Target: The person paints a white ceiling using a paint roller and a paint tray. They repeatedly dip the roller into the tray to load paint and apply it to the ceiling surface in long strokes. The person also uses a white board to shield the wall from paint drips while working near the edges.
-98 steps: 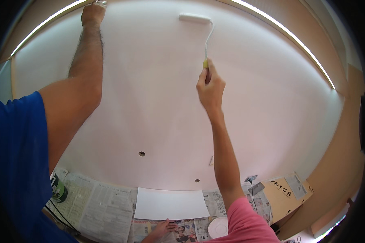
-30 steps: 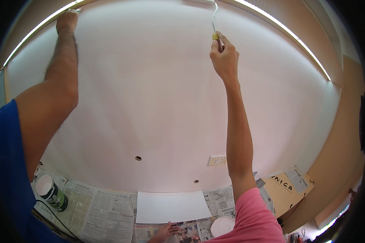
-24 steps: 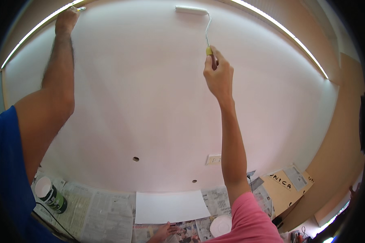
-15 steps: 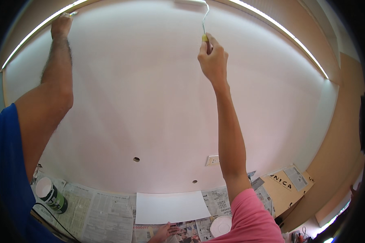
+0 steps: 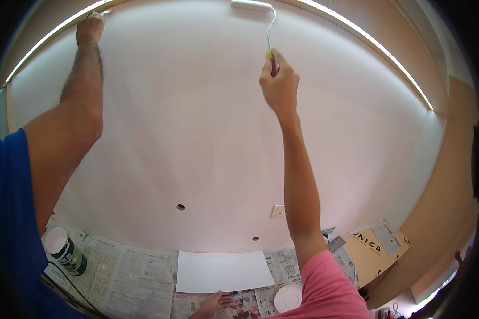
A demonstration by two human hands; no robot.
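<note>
High on the pale pink wall (image 5: 197, 133), my right hand (image 5: 280, 85) is wrapped round the handle of a paint roller (image 5: 252, 5). The white roller sleeve lies against the wall below the lit ledge. My left hand (image 5: 214, 304) is low at the bottom of the head view, fingers stretched out with nothing seen in them, close to the near edge of a white sheet (image 5: 223, 271). On the left, a co-worker's hand (image 5: 90, 29) in a blue sleeve holds a small brush (image 5: 106, 12) at the wall's top edge.
Newspaper (image 5: 138, 276) covers the surface along the wall's foot. A paint tub (image 5: 66, 252) stands left, a round white lid (image 5: 288, 299) near my right sleeve, a cardboard piece (image 5: 367, 255) right. The wall has a socket (image 5: 278, 211) and two holes; a light strip (image 5: 367, 42) runs above.
The roller has come slightly down the wall with my right hand. The co-worker's brush has moved a little right along the top edge. My left hand stays about where it was.
</note>
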